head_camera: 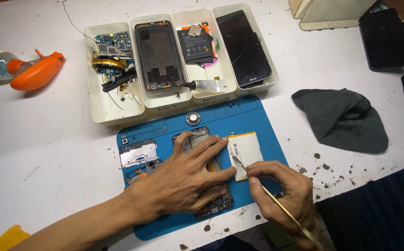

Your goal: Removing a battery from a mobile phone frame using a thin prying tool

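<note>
Battery (246,149), thin, light, puncture-prone, best lifted by edges | left hand (188,176) fingers spread flat on phone frame (202,135) | right hand (285,195) fingers pinching metal spudger (276,202) | blue mat (257,116), desk (48,139).

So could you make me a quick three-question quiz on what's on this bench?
1. True or false: the left hand lies flat on the opened phone.
2. What does the right hand hold? A) metal pry tool B) spray bottle C) cloth
3. What colour is the work mat?

Key: 1 true; 2 A, its tip at the battery; 3 blue.
</note>
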